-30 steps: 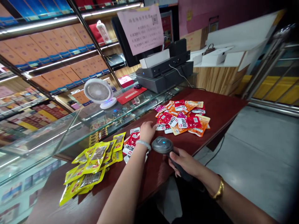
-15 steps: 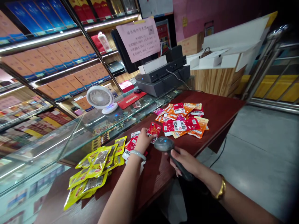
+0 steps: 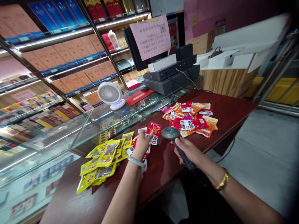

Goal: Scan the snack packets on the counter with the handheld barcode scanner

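My left hand [image 3: 143, 143] is closed on the edge of a red and white snack packet [image 3: 154, 130], thumb on its printed face. Under and behind that hand lie more red and white packets [image 3: 130, 150], partly covered by it. My right hand [image 3: 187, 151] grips the handle of a dark barcode scanner [image 3: 171, 134], with a small blue light on top of its head. The scanner head is just right of the held packet, apart from it. Left of my left hand is a heap of yellow snack packets [image 3: 106, 155].
Red, orange and pink packets [image 3: 191, 123] lie piled on the dark red table [image 3: 161, 183]. Behind it runs a glass display counter [image 3: 93, 124] with a white fan [image 3: 111, 95] and a black cash register unit [image 3: 170, 73]. Boxed goods [image 3: 63, 53] fill the shelves.
The view has swung a little left, shifting the scene rightward. My left hand has raised and turned the red packet so more of its face shows. The scanner stays in my right hand.
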Available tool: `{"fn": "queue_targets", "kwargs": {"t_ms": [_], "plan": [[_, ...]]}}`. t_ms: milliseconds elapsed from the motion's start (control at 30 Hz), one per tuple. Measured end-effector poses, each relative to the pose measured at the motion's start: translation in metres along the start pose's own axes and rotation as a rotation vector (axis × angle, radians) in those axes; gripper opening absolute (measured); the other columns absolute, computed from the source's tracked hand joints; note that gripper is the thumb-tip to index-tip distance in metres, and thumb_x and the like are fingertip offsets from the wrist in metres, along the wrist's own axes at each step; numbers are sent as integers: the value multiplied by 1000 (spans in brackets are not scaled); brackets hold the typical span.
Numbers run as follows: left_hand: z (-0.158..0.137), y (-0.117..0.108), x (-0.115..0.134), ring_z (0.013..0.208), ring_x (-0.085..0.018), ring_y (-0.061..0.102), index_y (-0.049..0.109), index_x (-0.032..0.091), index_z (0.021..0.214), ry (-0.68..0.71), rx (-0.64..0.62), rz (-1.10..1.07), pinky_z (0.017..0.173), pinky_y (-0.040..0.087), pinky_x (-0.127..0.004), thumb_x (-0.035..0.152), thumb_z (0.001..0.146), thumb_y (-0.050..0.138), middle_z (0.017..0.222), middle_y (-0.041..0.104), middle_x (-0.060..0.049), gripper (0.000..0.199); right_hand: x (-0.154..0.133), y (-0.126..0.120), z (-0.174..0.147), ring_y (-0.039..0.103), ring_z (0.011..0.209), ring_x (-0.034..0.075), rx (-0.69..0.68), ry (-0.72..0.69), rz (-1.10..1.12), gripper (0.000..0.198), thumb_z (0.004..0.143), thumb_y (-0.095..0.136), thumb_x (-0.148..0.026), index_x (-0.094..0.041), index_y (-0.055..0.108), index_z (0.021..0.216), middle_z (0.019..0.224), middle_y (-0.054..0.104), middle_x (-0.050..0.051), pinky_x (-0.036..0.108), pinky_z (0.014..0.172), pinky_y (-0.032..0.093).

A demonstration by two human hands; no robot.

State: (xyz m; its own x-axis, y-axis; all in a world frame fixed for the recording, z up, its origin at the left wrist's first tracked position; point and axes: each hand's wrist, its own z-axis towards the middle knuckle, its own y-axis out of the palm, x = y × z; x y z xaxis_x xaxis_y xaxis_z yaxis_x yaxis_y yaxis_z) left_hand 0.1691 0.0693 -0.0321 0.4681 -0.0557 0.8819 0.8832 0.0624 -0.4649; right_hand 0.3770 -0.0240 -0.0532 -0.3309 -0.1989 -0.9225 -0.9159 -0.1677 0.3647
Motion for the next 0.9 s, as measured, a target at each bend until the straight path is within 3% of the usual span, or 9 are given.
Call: {"fn": "queue_targets", "kwargs": {"t_ms": [133, 300, 400, 500, 600, 667, 767, 900], "plan": [[-3, 1, 1, 58, -11, 58, 52, 18, 98, -108, -40, -445, 56, 45, -24, 37, 75, 67, 74, 62, 0, 33, 7, 3, -7, 45, 34, 5, -105, 19, -27, 45, 85, 53, -63, -20, 50, 95, 54, 49, -10, 19, 36, 44], [-14, -10, 13, 67, -11, 61, 54, 24, 113, -222, -144, -899, 59, 48, -23, 20, 75, 68, 90, 63, -1, 41, 14, 2, -10, 43, 34, 5, -101, 31, -24, 45, 85, 53, -64, -19, 49, 94, 54, 49, -9, 18, 36, 43], [-19, -17, 17, 64, -7, 56, 57, 22, 104, -331, -250, -1193, 63, 50, -23, 15, 83, 58, 80, 58, 1, 22, 13, 0, -11, 44, 34, 5, -89, 35, -20, 46, 85, 53, -64, -20, 49, 95, 54, 49, -9, 18, 37, 43], [-21, -18, 16, 51, -2, 43, 57, 17, 90, -420, -357, -1417, 50, 41, -12, 9, 89, 48, 67, 47, 3, 12, 10, -1, -11, 45, 34, 5, -87, 37, -23, 47, 84, 52, -66, -20, 48, 96, 55, 50, -9, 18, 37, 43], [-24, -16, 13, 45, -1, 35, 56, 16, 87, -506, -450, -1492, 37, 25, -9, 9, 90, 45, 67, 44, 3, 14, 6, 2, -9, 45, 34, 5, -81, 39, -8, 48, 83, 53, -66, -20, 49, 95, 55, 50, -9, 18, 37, 43], [-27, -14, 13, 47, -1, 36, 58, 17, 98, -537, -516, -1493, 35, 24, -8, 14, 90, 45, 73, 48, 1, 15, 1, 4, -6, 45, 34, 5, -76, 28, 2, 48, 83, 54, -65, -20, 49, 96, 55, 51, -9, 18, 36, 43], [-32, -11, 13, 54, -5, 43, 58, 18, 111, -550, -598, -1452, 35, 28, -10, 35, 90, 49, 83, 55, -4, 28, -8, 10, -2, 45, 33, 5, -85, -11, -13, 48, 83, 54, -65, -20, 50, 97, 54, 51, -9, 18, 36, 43], [-36, -8, 12, 62, -10, 50, 61, 16, 107, -530, -610, -1329, 35, 27, -12, 66, 80, 50, 93, 62, -13, 58, -21, 19, 6, 45, 33, 6, -89, -48, -39, 50, 81, 56, -66, -19, 53, 97, 54, 52, -9, 18, 36, 44]]}}
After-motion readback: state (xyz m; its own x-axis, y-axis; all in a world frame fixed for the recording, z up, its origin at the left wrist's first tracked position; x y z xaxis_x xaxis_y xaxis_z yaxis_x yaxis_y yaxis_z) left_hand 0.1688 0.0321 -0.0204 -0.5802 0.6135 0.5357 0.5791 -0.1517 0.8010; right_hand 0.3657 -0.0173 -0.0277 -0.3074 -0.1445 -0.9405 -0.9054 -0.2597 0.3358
